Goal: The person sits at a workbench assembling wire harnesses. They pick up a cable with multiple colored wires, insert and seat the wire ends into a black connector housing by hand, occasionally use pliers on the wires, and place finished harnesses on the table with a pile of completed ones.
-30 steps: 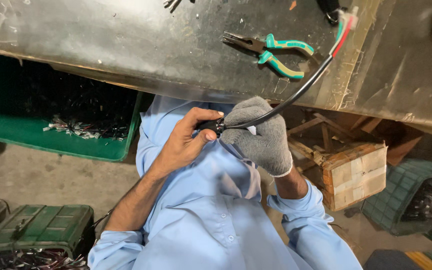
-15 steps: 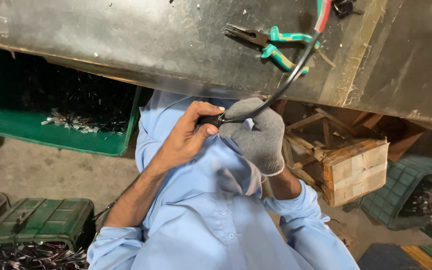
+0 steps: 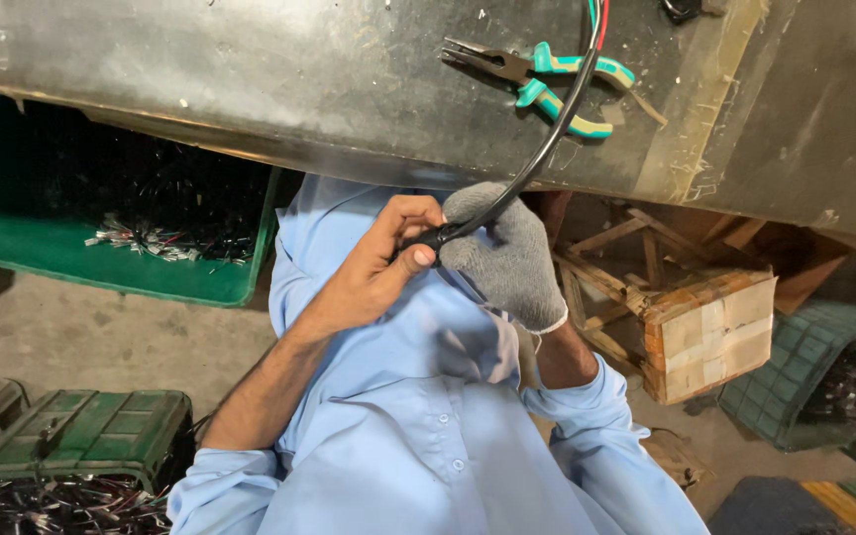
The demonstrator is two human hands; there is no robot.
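Cable (image 3: 537, 159): black, runs from the tabletop edge down to both hands, held just below the table's (image 3: 250, 79) front edge, over the blue shirt (image 3: 428, 416).
Left hand (image 3: 378, 267): bare, fingers pinched on the cable's lower end.
Right hand (image 3: 507, 253): in a grey knit glove, fingers closed round the cable, touching the left hand.
Pliers (image 3: 542, 74): green-handled, lying on the table, the cable crossing over the handles.
Around: green crate (image 3: 101, 267) of wire scraps at left, wooden box (image 3: 710, 327) at right, dark green case (image 3: 81, 431) on the floor.
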